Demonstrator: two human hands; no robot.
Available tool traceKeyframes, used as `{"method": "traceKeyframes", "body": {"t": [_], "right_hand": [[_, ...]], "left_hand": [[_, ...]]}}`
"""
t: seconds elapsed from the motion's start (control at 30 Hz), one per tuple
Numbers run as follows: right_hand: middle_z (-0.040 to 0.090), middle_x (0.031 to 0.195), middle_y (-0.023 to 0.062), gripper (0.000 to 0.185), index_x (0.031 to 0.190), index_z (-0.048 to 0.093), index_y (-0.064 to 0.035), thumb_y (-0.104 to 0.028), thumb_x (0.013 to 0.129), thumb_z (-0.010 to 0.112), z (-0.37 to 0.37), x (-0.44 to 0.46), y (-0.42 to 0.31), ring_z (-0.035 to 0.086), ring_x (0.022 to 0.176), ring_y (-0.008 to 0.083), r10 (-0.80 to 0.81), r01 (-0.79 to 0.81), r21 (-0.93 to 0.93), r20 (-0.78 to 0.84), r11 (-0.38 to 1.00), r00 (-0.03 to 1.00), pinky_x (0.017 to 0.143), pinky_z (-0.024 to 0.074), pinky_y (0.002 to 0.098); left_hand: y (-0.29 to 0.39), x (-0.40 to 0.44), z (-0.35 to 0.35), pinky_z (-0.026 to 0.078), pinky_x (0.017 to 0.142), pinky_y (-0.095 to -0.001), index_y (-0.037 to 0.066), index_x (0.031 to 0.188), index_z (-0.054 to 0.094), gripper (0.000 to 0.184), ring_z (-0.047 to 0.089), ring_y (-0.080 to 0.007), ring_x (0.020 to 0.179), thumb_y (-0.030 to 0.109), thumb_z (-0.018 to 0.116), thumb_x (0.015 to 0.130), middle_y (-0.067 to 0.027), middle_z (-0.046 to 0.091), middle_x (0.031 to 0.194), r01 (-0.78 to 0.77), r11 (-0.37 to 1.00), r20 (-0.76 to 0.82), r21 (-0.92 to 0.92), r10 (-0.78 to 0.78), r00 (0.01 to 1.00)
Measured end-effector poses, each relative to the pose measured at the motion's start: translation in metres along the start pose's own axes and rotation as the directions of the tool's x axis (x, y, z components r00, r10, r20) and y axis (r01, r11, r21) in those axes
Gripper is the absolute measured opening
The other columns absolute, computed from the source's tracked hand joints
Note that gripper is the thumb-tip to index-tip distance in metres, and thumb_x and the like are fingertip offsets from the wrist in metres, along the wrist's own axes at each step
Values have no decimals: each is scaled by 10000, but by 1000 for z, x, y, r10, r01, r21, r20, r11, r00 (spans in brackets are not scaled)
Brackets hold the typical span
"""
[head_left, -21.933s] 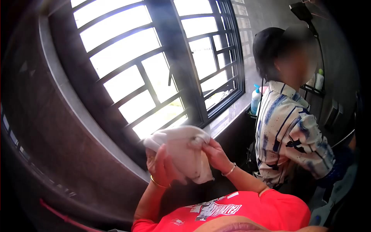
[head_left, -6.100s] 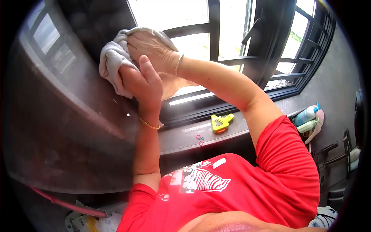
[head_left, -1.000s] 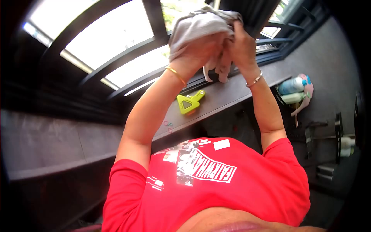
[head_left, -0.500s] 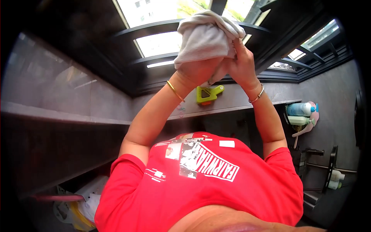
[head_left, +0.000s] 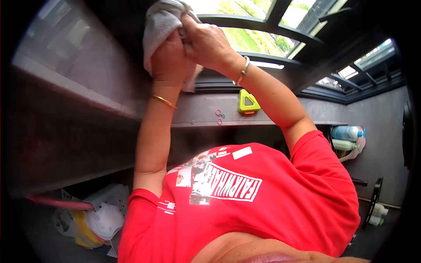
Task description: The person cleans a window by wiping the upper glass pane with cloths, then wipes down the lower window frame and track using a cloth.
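A pale grey cloth (head_left: 158, 33) is bunched at the upper left, in front of the dark window frame. My left hand (head_left: 169, 63), with a gold bangle at its wrist, is closed in the cloth, which covers its fingers. From the right, my right hand (head_left: 206, 41) grips the cloth's edge, thumb up and the other fingers partly hidden behind. Below the hands, on the grey sill, stands a lime-green triangular tool with an orange base (head_left: 248, 103). A few small pink and green rings (head_left: 219, 114) lie to its left.
Dark window bars (head_left: 263, 24) cross the bright panes ahead. At the right, pump bottles (head_left: 346, 132) sit on a wall holder. A grey ledge (head_left: 79, 98) runs along the left, above a white basket (head_left: 116, 195) and bags.
Both hands have moved left with the cloth, from before the middle panes to the frame's left side. More of the sill and the small rings now shows.
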State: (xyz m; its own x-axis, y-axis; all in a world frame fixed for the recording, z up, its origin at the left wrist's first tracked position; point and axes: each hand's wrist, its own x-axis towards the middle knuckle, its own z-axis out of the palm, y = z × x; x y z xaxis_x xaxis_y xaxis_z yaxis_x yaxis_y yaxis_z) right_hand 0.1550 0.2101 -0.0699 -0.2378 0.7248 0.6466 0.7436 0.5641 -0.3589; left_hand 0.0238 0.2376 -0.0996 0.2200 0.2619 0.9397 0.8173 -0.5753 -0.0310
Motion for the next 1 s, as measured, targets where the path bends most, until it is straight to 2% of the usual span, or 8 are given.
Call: {"method": "traceKeyframes", "body": {"t": [0.17, 0.23, 0.3, 0.43, 0.57, 0.7, 0.8, 1.0], "right_hand": [[695, 778, 198, 300, 1067, 538, -66, -230, 822, 593, -12, -2, 0, 686, 732, 395, 41, -39, -77, 36, 996, 998, 659, 545, 493], [698, 776, 182, 307, 1076, 539, -78, -236, 822, 604, -17, -11, -1, 687, 731, 389, 62, -59, -96, 26, 994, 998, 648, 546, 478], [696, 769, 171, 329, 1084, 542, -85, -293, 840, 618, -13, -23, 1, 684, 727, 388, 9, -11, -27, -62, 1000, 998, 642, 548, 461], [700, 924, 180, 505, 1290, 486, -89, -343, 877, 629, 3, -61, 16, 684, 837, 375, 96, -92, -106, 37, 990, 995, 661, 540, 471], [696, 926, 203, 571, 1338, 474, 15, -179, 821, 622, 26, -91, 39, 686, 830, 378, 275, -225, -221, 231, 949, 933, 689, 543, 458], [702, 794, 209, 587, 1329, 480, 45, -357, 911, 570, 27, -92, 29, 702, 754, 365, 232, -190, -203, 206, 961, 951, 675, 552, 439], [713, 834, 195, 646, 1355, 438, 46, -322, 862, 634, 29, -84, 31, 712, 790, 343, 286, -222, -224, 312, 949, 906, 696, 558, 428], [715, 868, 198, 810, 1434, 384, 38, -245, 740, 692, 30, -96, 39, 711, 829, 344, 276, -239, -186, 206, 953, 939, 738, 560, 409]], "left_hand": [[9, 11, -15, 526, 865, -367, -5, 1214, 585, 402, 641, -351, 1021, 165, 671, 860, -194, 655, 1126, 3, 999, 122, 32, -7, 992], [2, 8, 1, 542, 817, -376, 2, 1177, 606, 364, 661, -338, 965, 165, 683, 860, -174, 676, 1078, 99, 968, 82, -229, -83, 993], [19, 1, -21, 540, 819, -379, 8, 1149, 621, 328, 662, -338, 972, 154, 687, 862, -168, 683, 1067, 24, 999, 133, 23, -27, 991], [20, -56, -12, 511, 895, -384, 0, 1131, 641, 342, 633, -353, 1049, 140, 705, 826, -203, 665, 1121, 112, 975, 196, -191, -74, 978], [21, -100, -9, 459, 1016, -440, -30, 1294, 562, 517, 577, -397, 1176, 116, 641, 805, -258, 611, 1234, 161, 987, 481, 8, -145, 865], [17, -102, -5, 462, 1010, -444, -28, 1210, 594, 469, 604, -406, 1119, 152, 665, 783, -257, 632, 1183, 49, 999, 406, 13, -50, 912], [20, -101, 14, 512, 911, -436, 3, 1151, 611, 397, 645, -390, 1025, 187, 662, 802, -232, 661, 1129, 11, 994, 361, 110, -51, 931], [31, -91, 16, 456, 1001, -448, -10, 1262, 561, 544, 582, -419, 1132, 187, 671, 766, -247, 621, 1204, 49, 998, 313, -47, -32, 949]]}}
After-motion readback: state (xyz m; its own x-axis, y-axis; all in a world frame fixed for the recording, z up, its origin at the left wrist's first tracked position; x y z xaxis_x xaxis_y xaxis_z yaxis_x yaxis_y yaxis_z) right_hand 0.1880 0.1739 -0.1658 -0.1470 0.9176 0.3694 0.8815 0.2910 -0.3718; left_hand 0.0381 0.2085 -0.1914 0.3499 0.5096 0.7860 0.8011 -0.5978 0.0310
